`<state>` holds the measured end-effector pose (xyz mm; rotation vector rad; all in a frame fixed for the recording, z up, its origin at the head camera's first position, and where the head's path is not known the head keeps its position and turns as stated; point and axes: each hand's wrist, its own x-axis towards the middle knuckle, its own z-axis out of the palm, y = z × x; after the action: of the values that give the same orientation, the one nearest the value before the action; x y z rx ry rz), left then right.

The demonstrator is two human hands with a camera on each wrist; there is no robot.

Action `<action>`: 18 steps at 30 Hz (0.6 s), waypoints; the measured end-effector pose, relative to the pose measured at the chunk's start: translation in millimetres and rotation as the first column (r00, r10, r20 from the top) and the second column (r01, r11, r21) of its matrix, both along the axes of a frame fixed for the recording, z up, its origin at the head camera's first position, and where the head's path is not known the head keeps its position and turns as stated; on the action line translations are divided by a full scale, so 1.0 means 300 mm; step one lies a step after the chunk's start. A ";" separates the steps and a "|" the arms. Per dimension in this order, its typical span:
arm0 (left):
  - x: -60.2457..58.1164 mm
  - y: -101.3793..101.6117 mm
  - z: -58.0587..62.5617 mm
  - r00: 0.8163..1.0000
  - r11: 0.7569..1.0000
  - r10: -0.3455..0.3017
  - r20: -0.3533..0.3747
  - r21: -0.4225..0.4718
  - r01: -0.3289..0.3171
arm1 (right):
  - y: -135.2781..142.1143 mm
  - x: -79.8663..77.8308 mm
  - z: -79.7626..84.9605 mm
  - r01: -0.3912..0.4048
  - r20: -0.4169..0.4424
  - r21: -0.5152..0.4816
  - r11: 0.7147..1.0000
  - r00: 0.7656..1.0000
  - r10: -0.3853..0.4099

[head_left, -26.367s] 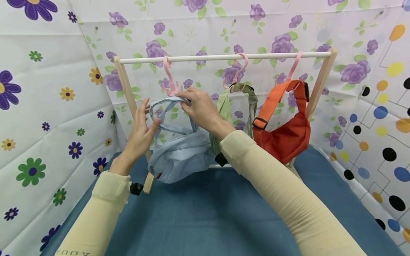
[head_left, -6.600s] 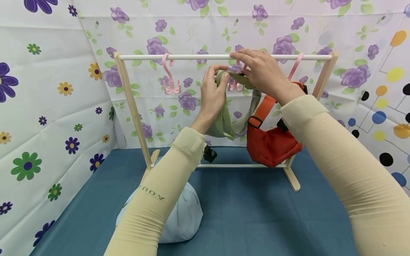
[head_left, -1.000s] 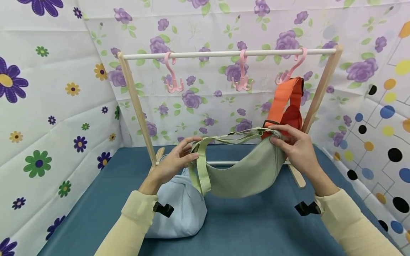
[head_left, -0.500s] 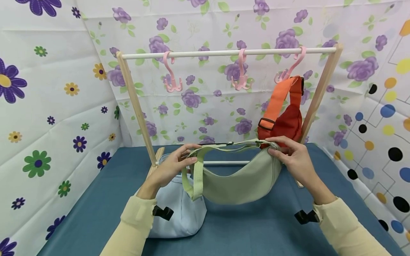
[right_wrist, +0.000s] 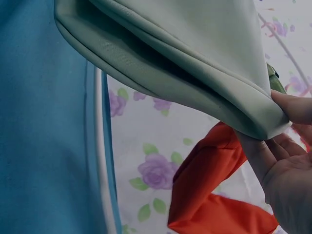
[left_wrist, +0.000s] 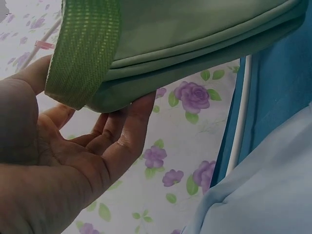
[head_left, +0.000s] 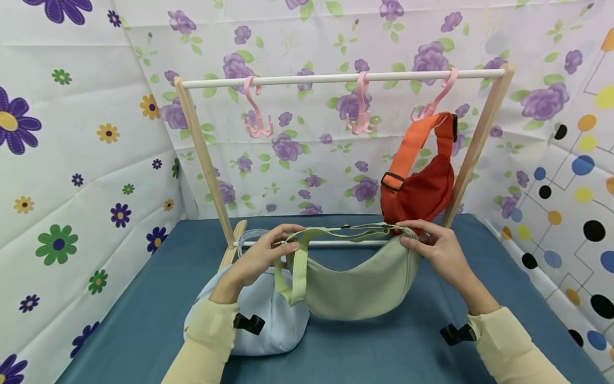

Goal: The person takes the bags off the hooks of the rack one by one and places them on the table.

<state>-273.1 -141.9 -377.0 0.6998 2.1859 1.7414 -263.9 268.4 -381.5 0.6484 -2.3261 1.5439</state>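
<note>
A light green crossbody bag hangs stretched between my two hands, above the blue cloth and in front of the rack. My left hand pinches its left end, where a webbing strap loops down. At the other end my right hand pinches the top corner between thumb and fingers. In the right wrist view the bag's seamed underside fills the top, with my fingers beneath its corner. The left wrist view shows my left hand under the bag's end.
A wooden rack with a white rail carries pink hooks. An orange-red bag hangs from the right hook. A light blue bag lies on the blue cloth, behind my left wrist. Patterned walls enclose three sides.
Earlier the blue bag was at the left hook and the green bag on the middle one; both hooks are now bare. In the last second my hands have lowered the green bag toward the cloth.
</note>
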 end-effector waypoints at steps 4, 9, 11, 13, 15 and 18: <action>-0.001 0.013 -0.018 1.000 1.000 0.005 0.022 -0.002 -0.005 | 0.019 -0.007 -0.030 0.006 0.049 0.020 1.000 0.999 -0.007; 0.003 0.032 -0.036 0.998 1.000 0.007 0.064 -0.001 -0.007 | 0.043 -0.011 -0.062 0.014 0.104 0.038 0.999 0.994 -0.018; 0.004 0.039 -0.040 0.997 1.000 0.001 0.080 0.003 -0.001 | 0.050 -0.011 -0.072 0.015 0.125 0.042 0.999 0.992 -0.020; 0.004 0.044 -0.046 0.996 1.000 -0.002 0.090 0.005 0.001 | 0.055 -0.011 -0.079 0.016 0.143 0.047 0.999 0.989 -0.022; 0.003 0.049 -0.054 0.995 1.000 -0.001 0.097 0.005 0.001 | 0.061 -0.012 -0.087 0.018 0.154 0.055 0.998 0.988 -0.027; 0.004 0.058 -0.062 0.994 1.000 0.003 0.107 0.003 -0.004 | 0.070 -0.015 -0.095 0.018 0.175 0.065 0.998 0.984 -0.029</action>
<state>-271.8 -124.5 -395.6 0.5896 2.1150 1.7428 -268.5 289.3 -410.0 0.5165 -2.5100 1.5816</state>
